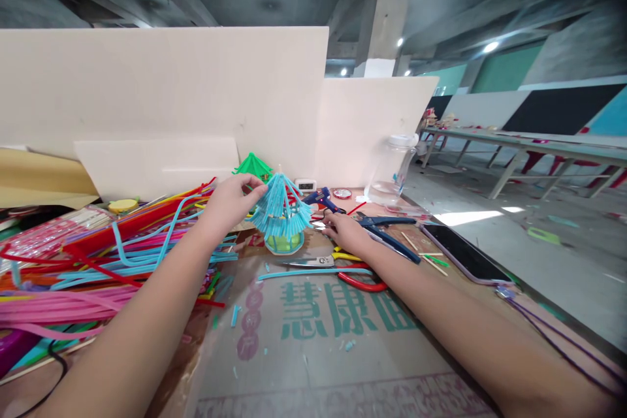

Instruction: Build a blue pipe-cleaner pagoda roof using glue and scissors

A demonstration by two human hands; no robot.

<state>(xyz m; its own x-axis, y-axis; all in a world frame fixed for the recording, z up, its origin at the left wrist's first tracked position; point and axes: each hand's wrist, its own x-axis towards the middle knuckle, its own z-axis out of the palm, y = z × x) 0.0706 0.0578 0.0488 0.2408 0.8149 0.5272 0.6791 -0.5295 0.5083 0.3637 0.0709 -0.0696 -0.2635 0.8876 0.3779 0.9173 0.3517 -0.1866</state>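
Scissors (313, 262), glue gun (321, 198), straws (98, 261) around blue straw model (283, 215).

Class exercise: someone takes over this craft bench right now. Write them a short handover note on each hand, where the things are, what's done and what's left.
Left hand: fingers pinch the roof edge of the blue pipe-cleaner pavilion, which stands upright on the cardboard sheet.
Right hand: flat on the bench beside the pavilion, near the blue glue gun; not gripping anything that shows.
Scissors lie in front of it, pipe cleaners heaped left.
Done: blue roof built.
Left: cannot tell.
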